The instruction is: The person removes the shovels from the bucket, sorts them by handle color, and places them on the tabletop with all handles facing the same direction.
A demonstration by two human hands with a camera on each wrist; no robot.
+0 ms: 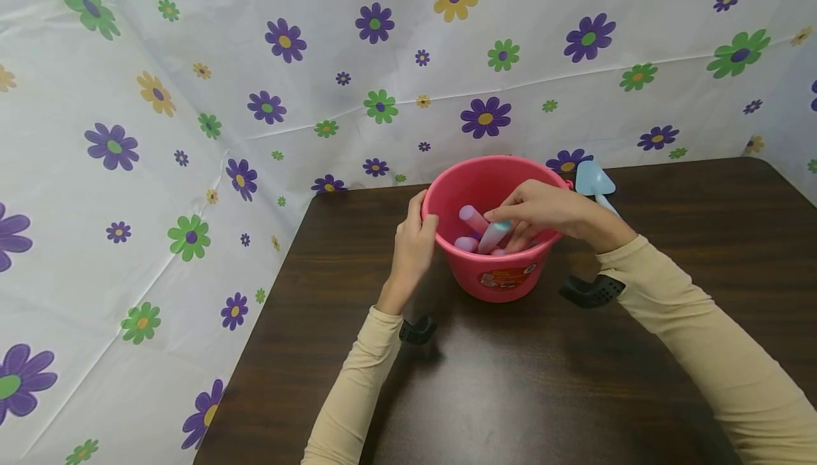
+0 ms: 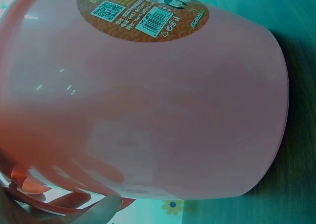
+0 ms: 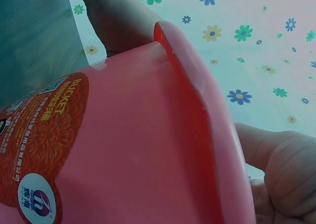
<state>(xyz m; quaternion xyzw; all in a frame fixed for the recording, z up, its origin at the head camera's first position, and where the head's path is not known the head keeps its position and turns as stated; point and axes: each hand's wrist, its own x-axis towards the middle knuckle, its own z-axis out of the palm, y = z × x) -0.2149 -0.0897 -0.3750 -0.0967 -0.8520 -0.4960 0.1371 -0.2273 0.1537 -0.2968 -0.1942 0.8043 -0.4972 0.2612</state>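
Note:
A pink plastic bucket [image 1: 498, 277] stands upright on the dark wooden table. My left hand [image 1: 413, 244] grips its left rim, the thumb on the outer side; the thumb [image 2: 106, 208] also shows low in the left wrist view. My right hand [image 1: 542, 211] reaches over the right rim, fingers bent down inside among the contents. Near the fingertips lie a pale tube-shaped piece with a teal end [image 1: 493, 237], a pink tube-shaped piece [image 1: 472, 218] and a rounded pink piece [image 1: 466, 244]. I cannot tell whether the right fingers pinch the pale piece. In the right wrist view the bucket wall hides part of the right hand [image 3: 291, 169].
A light blue toy shovel [image 1: 593, 180] lies right behind the bucket, by the table's back edge. The brown table [image 1: 498, 394] reaches to a white flowered cloth [image 1: 217, 82] hanging behind and at the left. Black wrist mounts [image 1: 418, 330] are on both sleeves.

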